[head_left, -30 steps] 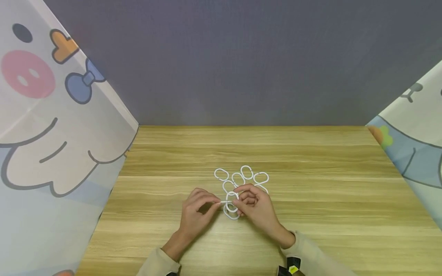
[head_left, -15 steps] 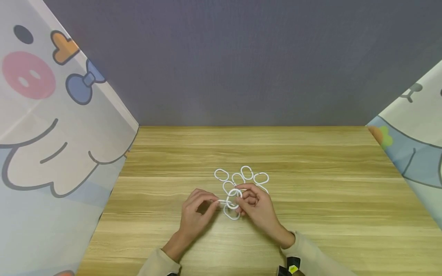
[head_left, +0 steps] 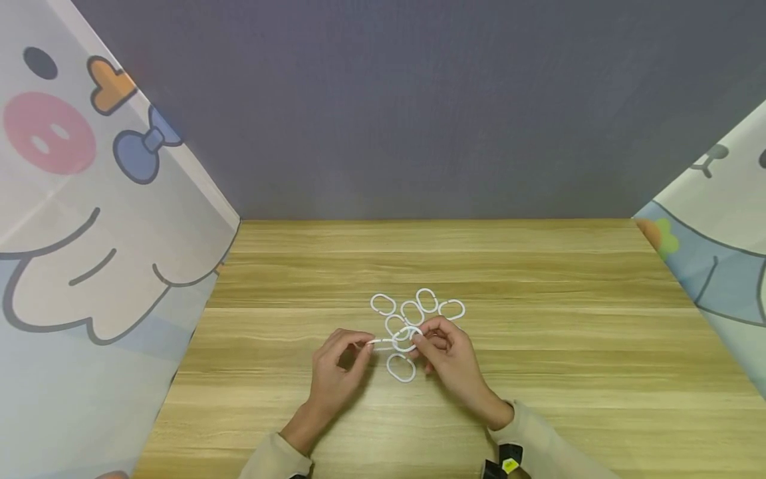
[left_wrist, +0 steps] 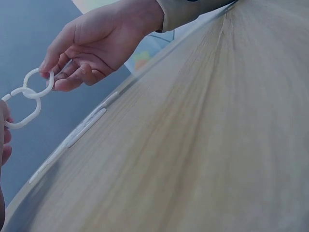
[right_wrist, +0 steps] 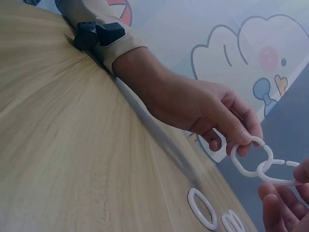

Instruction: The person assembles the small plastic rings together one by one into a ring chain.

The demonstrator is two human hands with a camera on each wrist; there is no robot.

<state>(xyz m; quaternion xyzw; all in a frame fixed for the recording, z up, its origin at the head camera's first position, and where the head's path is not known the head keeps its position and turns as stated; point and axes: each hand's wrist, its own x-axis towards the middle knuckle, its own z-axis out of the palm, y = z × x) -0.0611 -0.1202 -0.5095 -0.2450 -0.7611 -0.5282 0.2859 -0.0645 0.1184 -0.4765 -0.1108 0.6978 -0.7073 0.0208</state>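
Note:
My left hand [head_left: 336,369] pinches a white plastic chain link [right_wrist: 232,158], an oval with a small gap, between thumb and fingertips. A second white chain link [left_wrist: 37,110] is threaded through it; in the wrist views the two are interlocked, held above the table. My right hand [head_left: 453,359] pinches one of the pair on the right side, with its other fingers curled beneath. Just below the held pair, one loose link [head_left: 389,370] lies flat on the wood. Several more loose links [head_left: 410,303] lie beyond the hands, some touching or overlapping.
The wood-grain table [head_left: 568,319] runs back to a grey panel [head_left: 419,113]. Cartoon-printed panels [head_left: 155,226] stand at both sides. A black device [right_wrist: 99,35] is strapped at the left sleeve.
The held links have been drawn apart sideways and now overlap only at their ends. My left hand has shifted slightly left. The near loose link is now uncovered.

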